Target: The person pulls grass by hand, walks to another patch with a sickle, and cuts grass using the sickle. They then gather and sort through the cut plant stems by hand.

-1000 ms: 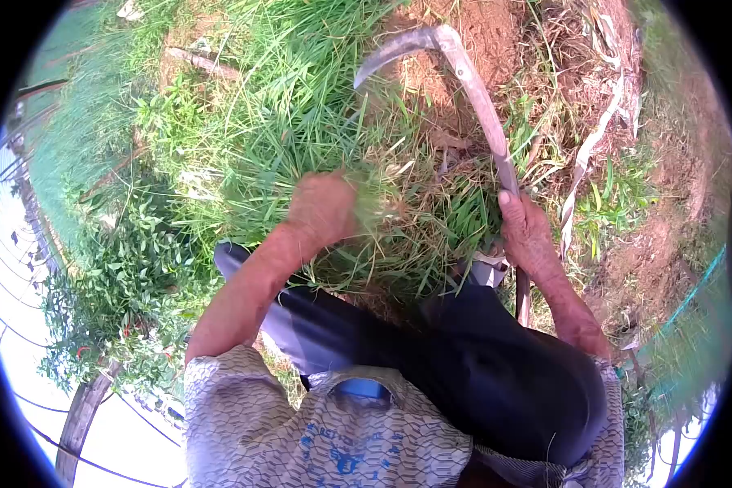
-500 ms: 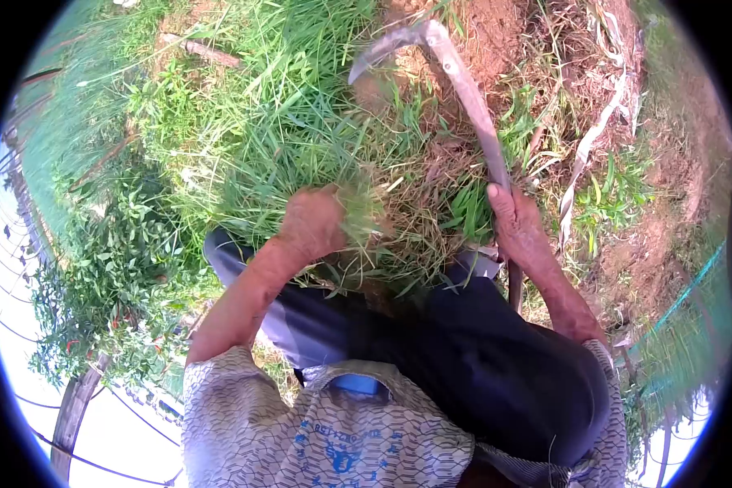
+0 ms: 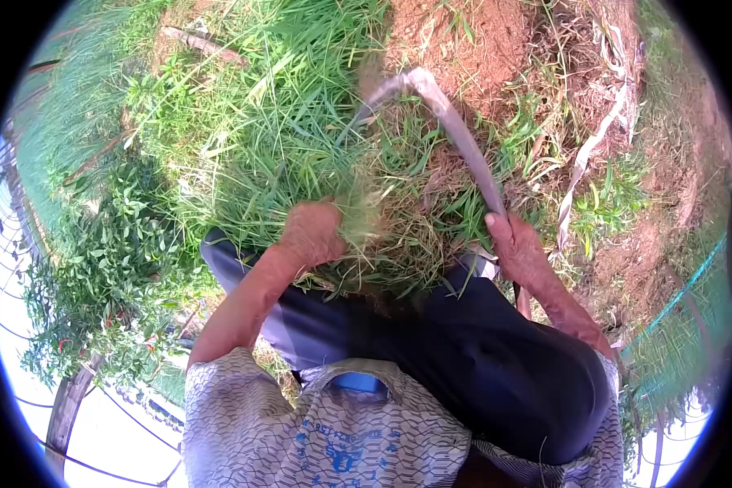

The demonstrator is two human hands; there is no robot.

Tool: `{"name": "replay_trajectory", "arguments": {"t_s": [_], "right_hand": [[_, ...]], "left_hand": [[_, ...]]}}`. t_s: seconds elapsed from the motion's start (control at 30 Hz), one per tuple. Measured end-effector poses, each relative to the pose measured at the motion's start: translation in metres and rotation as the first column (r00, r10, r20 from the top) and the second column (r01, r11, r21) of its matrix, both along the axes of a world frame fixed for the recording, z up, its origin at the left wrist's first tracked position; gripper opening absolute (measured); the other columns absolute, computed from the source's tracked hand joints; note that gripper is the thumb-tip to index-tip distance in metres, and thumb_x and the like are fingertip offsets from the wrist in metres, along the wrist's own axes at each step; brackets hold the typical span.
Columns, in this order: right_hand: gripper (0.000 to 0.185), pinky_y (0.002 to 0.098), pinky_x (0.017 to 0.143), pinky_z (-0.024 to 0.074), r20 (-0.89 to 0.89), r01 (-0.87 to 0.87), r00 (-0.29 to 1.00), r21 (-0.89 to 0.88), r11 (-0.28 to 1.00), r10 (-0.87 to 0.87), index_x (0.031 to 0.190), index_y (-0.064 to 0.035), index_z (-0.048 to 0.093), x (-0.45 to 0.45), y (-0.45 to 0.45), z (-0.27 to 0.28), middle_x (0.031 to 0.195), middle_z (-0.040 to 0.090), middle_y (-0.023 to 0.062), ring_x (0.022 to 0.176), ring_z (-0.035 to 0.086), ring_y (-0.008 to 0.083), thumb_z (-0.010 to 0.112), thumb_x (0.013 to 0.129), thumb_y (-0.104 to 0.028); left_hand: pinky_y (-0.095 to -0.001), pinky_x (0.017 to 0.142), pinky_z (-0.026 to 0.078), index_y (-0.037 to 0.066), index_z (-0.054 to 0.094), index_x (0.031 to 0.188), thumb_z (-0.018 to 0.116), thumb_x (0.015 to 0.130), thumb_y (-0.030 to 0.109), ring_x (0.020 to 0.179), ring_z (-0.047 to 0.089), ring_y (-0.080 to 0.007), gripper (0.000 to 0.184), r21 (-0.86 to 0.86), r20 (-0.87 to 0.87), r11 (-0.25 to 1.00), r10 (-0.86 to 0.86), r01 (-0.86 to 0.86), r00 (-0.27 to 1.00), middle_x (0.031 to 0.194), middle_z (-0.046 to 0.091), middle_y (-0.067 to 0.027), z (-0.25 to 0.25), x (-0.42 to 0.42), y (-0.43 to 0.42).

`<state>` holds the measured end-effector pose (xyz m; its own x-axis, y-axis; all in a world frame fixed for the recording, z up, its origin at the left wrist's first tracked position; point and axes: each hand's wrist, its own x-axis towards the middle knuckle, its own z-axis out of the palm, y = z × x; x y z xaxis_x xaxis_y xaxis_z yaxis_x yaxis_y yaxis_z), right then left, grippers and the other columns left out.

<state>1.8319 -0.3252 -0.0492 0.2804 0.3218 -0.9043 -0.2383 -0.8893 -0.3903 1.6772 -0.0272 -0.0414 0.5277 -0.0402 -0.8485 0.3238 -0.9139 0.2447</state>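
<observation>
Head view: sickle (image 3: 464, 145) now lower, right hand (image 3: 519, 250) with fingers clamped on it, left hand (image 3: 311, 233) likewise on grass (image 3: 260, 191).

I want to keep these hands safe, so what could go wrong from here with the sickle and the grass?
The curved blade points toward the side where the left hand grips grass, so a pull toward the body might catch the fingers. Its tip is hard to make out against the grass, so it could snag unseen. The right hand holds the wooden handle close to the dark trousers, so a slip might reach a leg.
</observation>
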Motion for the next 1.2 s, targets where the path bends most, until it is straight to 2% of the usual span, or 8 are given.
{"name": "replay_trajectory", "arguments": {"t_s": [0.07, 0.17, 0.37, 0.6, 0.9, 1.0, 1.03, 1.2], "right_hand": [[0.057, 0.0367, 0.062, 0.0487, 0.326, 0.043, 0.937, 0.252, 0.967, -0.126, 0.110, 0.0026, 0.054, -0.079, -0.098, -0.020, 0.081, 0.063, 0.0148, 0.075, 0.064, 0.0227, 0.049, 0.092, -0.051], [0.055, 0.0302, 0.065, 0.0447, -0.065, 0.346, 0.937, 0.011, 0.938, -0.344, 0.116, -0.0039, 0.056, -0.101, -0.120, -0.006, 0.078, 0.060, 0.0076, 0.073, 0.057, 0.0164, 0.052, 0.091, -0.052], [0.050, 0.0238, 0.030, 0.0289, -0.093, 0.593, 0.805, 0.169, 0.787, -0.586, 0.087, -0.0072, 0.050, -0.017, -0.039, 0.011, 0.052, 0.037, -0.0036, 0.036, 0.034, 0.0075, 0.046, 0.091, -0.057], [0.065, 0.0344, 0.052, 0.0400, 0.360, -0.025, 0.933, 0.087, 0.996, -0.007, 0.101, -0.0015, 0.055, -0.045, -0.119, -0.010, 0.065, 0.053, 0.0108, 0.054, 0.052, 0.0202, 0.041, 0.089, -0.064], [0.042, 0.0263, 0.041, 0.0322, -0.002, 0.502, 0.864, 0.083, 0.861, -0.504, 0.088, -0.0102, 0.046, -0.055, -0.113, 0.032, 0.058, 0.042, -0.0006, 0.046, 0.039, 0.0106, 0.050, 0.092, -0.052], [0.039, 0.0226, 0.031, 0.0267, 0.045, 0.547, 0.822, 0.215, 0.809, -0.568, 0.077, -0.0129, 0.042, -0.011, -0.051, 0.024, 0.050, 0.035, -0.0043, 0.036, 0.031, 0.0052, 0.050, 0.093, -0.048], [0.045, 0.0214, 0.031, 0.0278, -0.022, 0.571, 0.813, 0.227, 0.789, -0.582, 0.108, -0.0025, 0.050, 0.003, -0.044, 0.016, 0.053, 0.037, -0.0062, 0.038, 0.032, 0.0047, 0.045, 0.096, -0.046], [0.050, 0.0251, 0.035, 0.0283, 0.351, 0.092, 0.927, 0.132, 0.987, -0.133, 0.098, -0.0023, 0.053, -0.025, -0.165, 0.000, 0.058, 0.041, -0.0040, 0.040, 0.037, 0.0077, 0.049, 0.092, -0.052]], "left_hand": [[-0.0415, 0.077, 0.052, 0.002, 0.056, 0.110, 0.064, 0.066, 0.018, 0.085, 0.065, -0.0340, 0.047, 0.003, 0.106, 0.998, 0.067, -0.068, 0.992, 0.096, 0.063, -0.0191, -0.002, -0.002, 0.001], [-0.0456, 0.096, 0.037, 0.005, 0.044, 0.127, 0.067, 0.068, 0.024, 0.117, 0.048, -0.0365, 0.066, -0.012, 0.310, 0.998, 0.070, -0.069, 0.948, 0.124, 0.050, -0.0197, -0.002, -0.005, 0.001], [-0.0463, 0.102, 0.027, 0.005, 0.019, 0.145, 0.073, 0.064, 0.034, 0.133, 0.025, -0.0410, 0.102, 0.064, 0.365, 0.988, -0.151, 0.137, 0.919, 0.143, 0.027, -0.0239, -0.056, 0.025, 0.001], [-0.0456, 0.090, 0.041, 0.004, 0.069, 0.078, 0.064, 0.060, 0.026, 0.093, 0.057, -0.0343, 0.028, -0.039, 0.257, 0.987, -0.141, 0.156, 0.956, 0.089, 0.064, -0.0153, -0.047, 0.014, -0.016], [-0.0440, 0.068, 0.052, 0.000, 0.064, 0.066, 0.063, 0.064, 0.022, 0.073, 0.063, -0.0381, 0.022, -0.451, 0.034, 0.892, -0.005, 0.019, 0.999, 0.069, 0.063, -0.0195, -0.003, -0.048, -0.057], [-0.0410, 0.086, 0.045, 0.001, 0.060, 0.104, 0.065, 0.064, 0.015, 0.089, 0.063, -0.0354, 0.042, -0.290, -0.158, 0.954, -0.128, 0.078, 0.979, 0.089, 0.066, -0.0181, 0.001, 0.001, -0.037], [-0.0410, 0.086, 0.045, 0.001, 0.060, 0.104, 0.065, 0.064, 0.015, 0.089, 0.063, -0.0354, 0.042, -0.296, -0.154, 0.952, -0.134, 0.084, 0.979, 0.089, 0.066, -0.0181, 0.004, 0.000, -0.034], [-0.0385, 0.087, 0.043, 0.013, 0.030, 0.143, 0.069, 0.052, 0.010, 0.094, 0.055, -0.0344, 0.098, -0.212, 0.333, 0.977, 0.076, -0.004, 0.940, 0.117, 0.051, -0.0180, 0.015, 0.009, -0.012]]}}
